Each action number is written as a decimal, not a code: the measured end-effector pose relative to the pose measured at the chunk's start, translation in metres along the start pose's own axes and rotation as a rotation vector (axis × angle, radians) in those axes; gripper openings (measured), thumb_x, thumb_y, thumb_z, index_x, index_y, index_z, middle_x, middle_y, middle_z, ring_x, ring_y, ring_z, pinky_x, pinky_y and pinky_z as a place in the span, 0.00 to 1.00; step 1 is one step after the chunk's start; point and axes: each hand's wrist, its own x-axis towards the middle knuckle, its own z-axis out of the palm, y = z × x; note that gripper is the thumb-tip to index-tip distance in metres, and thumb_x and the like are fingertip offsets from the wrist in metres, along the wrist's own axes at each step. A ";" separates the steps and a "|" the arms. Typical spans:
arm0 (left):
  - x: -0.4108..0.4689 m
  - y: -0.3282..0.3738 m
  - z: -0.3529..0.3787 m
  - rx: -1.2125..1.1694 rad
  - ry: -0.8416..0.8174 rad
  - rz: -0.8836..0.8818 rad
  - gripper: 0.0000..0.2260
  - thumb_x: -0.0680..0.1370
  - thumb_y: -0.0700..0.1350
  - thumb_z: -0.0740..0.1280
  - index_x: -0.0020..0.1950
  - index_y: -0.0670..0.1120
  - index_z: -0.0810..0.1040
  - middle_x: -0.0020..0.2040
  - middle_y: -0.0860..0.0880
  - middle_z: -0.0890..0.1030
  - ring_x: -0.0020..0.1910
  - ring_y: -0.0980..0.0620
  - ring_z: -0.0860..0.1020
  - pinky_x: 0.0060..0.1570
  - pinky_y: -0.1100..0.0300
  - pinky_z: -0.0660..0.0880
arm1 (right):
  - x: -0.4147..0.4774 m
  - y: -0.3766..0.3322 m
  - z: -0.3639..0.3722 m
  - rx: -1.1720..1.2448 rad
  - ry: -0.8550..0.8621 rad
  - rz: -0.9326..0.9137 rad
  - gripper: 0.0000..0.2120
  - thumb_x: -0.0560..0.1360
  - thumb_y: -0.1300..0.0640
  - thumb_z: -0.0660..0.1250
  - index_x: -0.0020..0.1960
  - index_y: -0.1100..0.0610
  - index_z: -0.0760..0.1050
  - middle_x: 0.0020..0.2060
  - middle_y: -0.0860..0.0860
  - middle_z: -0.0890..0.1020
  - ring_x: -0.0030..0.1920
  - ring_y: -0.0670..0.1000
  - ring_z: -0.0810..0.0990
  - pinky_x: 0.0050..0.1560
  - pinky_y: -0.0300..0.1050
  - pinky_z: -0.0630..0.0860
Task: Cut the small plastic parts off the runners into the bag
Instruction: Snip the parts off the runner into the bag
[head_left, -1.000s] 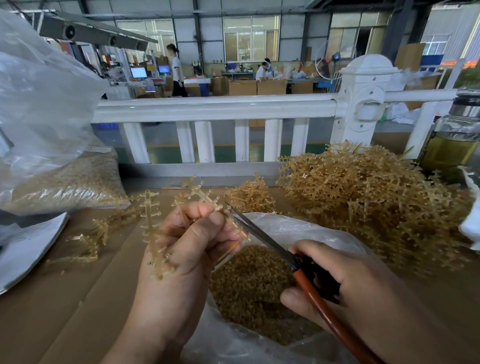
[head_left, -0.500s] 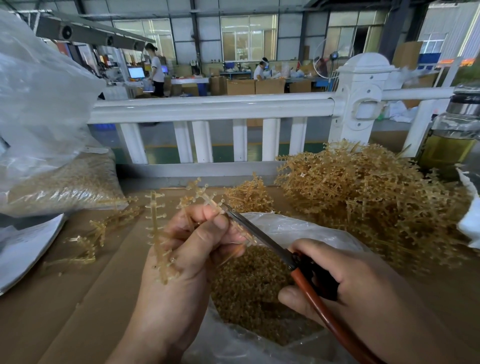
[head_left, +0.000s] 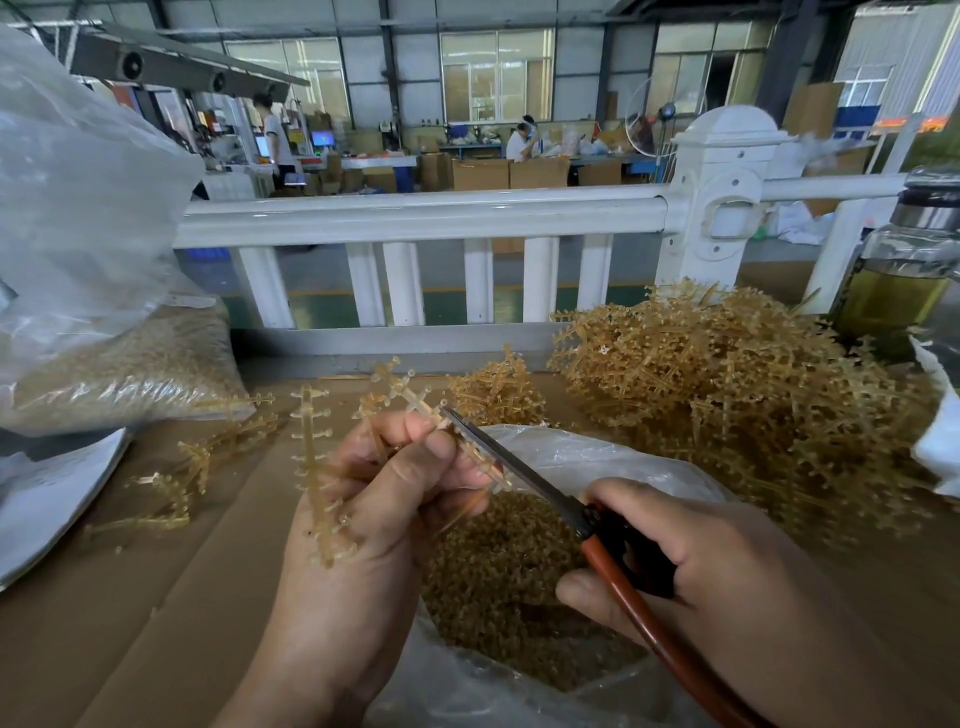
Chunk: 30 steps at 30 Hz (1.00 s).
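My left hand (head_left: 374, 499) grips a tan plastic runner (head_left: 311, 457) with small parts on its branches, thumb and fingers pinched round the stems. One branch (head_left: 402, 387) sticks up past my fingertips. My right hand (head_left: 691, 566) holds scissors (head_left: 524, 475) with red-brown handles; the blades lie closed along that branch, tip at my left fingertips. Below both hands a clear plastic bag (head_left: 582, 457) lies open, with a heap of cut tan parts (head_left: 498, 577) inside.
A large pile of uncut runners (head_left: 737, 405) fills the right of the cardboard-covered table (head_left: 130, 623). Loose runners (head_left: 182, 483) lie at left, beside a full bag of parts (head_left: 130, 364). A white railing (head_left: 426, 218) runs behind; a glass jar (head_left: 904, 275) stands at far right.
The scissors have slid a little further up the branch toward my left fingertips. The runner has tilted slightly in my left hand. The view has shifted slightly.
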 end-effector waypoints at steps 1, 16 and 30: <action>0.000 0.000 0.000 0.001 0.002 0.001 0.08 0.67 0.43 0.77 0.41 0.49 0.80 0.36 0.45 0.83 0.37 0.50 0.84 0.40 0.59 0.81 | 0.000 0.000 0.000 -0.001 -0.002 -0.004 0.33 0.56 0.18 0.52 0.57 0.28 0.63 0.46 0.28 0.77 0.46 0.34 0.78 0.44 0.37 0.76; 0.000 0.002 0.001 -0.039 0.000 0.004 0.07 0.67 0.45 0.76 0.41 0.48 0.80 0.35 0.45 0.82 0.36 0.50 0.83 0.38 0.58 0.80 | 0.001 -0.002 0.000 0.038 -0.030 0.004 0.34 0.55 0.16 0.50 0.57 0.28 0.65 0.45 0.28 0.78 0.45 0.33 0.78 0.46 0.40 0.77; -0.001 -0.002 0.001 0.014 -0.008 0.004 0.07 0.66 0.48 0.76 0.41 0.49 0.81 0.35 0.44 0.82 0.36 0.49 0.83 0.38 0.59 0.80 | 0.001 0.000 0.000 0.020 -0.019 0.007 0.33 0.56 0.17 0.50 0.59 0.26 0.61 0.48 0.26 0.76 0.46 0.34 0.78 0.48 0.39 0.77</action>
